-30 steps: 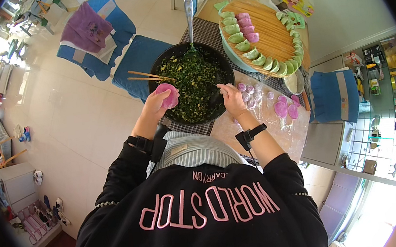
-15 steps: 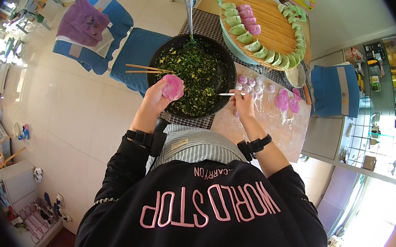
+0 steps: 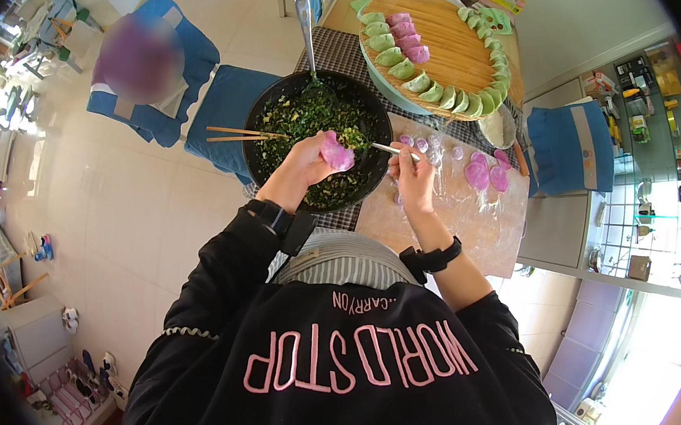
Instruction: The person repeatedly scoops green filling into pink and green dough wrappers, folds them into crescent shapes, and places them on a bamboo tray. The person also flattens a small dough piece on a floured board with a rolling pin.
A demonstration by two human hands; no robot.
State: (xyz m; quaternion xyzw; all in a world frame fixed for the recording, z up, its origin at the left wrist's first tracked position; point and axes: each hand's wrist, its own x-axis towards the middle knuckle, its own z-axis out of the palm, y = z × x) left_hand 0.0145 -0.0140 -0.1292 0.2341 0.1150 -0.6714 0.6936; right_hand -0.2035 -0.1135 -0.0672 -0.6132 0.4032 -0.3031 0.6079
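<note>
A round pink dumpling wrapper point(image 3: 337, 154) lies in the fingers of my left hand point(image 3: 307, 163), over the near part of a black pan point(image 3: 383, 122). Chopped green and yellow filling point(image 3: 287, 118) fills the pan. My right hand point(image 3: 414, 181) grips the handle of a spoon point(image 3: 393, 150), closed around it. The spoon's tip reaches over the pan beside the wrapper, with a small heap of filling at its end. Two chopsticks point(image 3: 234, 133) rest across the pan's left side. A metal-handled ladle point(image 3: 306, 38) leans in at the far side.
Green dumplings point(image 3: 420, 83) and pink dumplings point(image 3: 405, 39) are set out on a round bamboo tray point(image 3: 455, 43) at the far right. Flat pink wrappers point(image 3: 479, 175) and small dough pieces lie on a floured board point(image 3: 451, 238). A blue-covered chair point(image 3: 230, 112) stands left of the pan.
My left hand has brought the wrapper rightward, close to the spoon. The spoon has lifted with filling on its end. The whole view has shifted slightly.
</note>
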